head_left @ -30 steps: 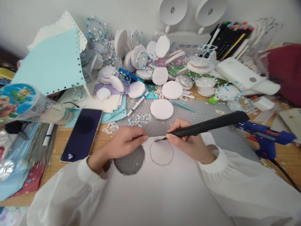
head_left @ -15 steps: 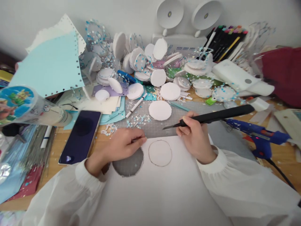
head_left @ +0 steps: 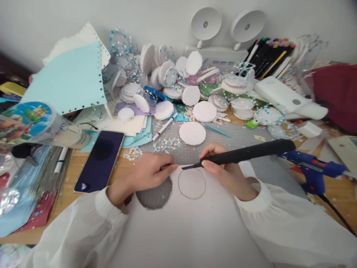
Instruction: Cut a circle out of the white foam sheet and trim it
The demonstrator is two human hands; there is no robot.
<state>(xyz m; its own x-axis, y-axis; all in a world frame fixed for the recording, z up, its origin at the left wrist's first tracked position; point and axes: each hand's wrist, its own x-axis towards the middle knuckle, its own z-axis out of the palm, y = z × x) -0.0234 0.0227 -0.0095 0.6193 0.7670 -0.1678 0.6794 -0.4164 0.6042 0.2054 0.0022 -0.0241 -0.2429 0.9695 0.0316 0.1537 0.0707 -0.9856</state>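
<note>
My right hand (head_left: 223,169) grips a black craft knife (head_left: 248,152) with a thin blade. The blade tip is over the top edge of a circle drawn in pencil (head_left: 192,184) on a white foam sheet (head_left: 192,227). My left hand (head_left: 153,170) rests on the sheet's upper left, fingers curled with thumb against index finger; whether anything is between them is hidden. Just below it, a round hole cut in the sheet shows the grey cutting mat (head_left: 175,150) underneath. A white cut disc (head_left: 192,133) lies on the mat beyond the sheet.
A phone (head_left: 100,160) and a lidded cup (head_left: 36,119) are at the left. Many white discs (head_left: 205,111) with blue-white trim pile up at the back below a twin-head lamp (head_left: 206,24). A blue glue gun (head_left: 315,171) with a cord lies at the right, near black markers (head_left: 269,59).
My right hand has moved left and slightly down, bringing the knife blade from above the sheet to the circle's top edge. The left hand keeps its place on the sheet; the view has shifted slightly.
</note>
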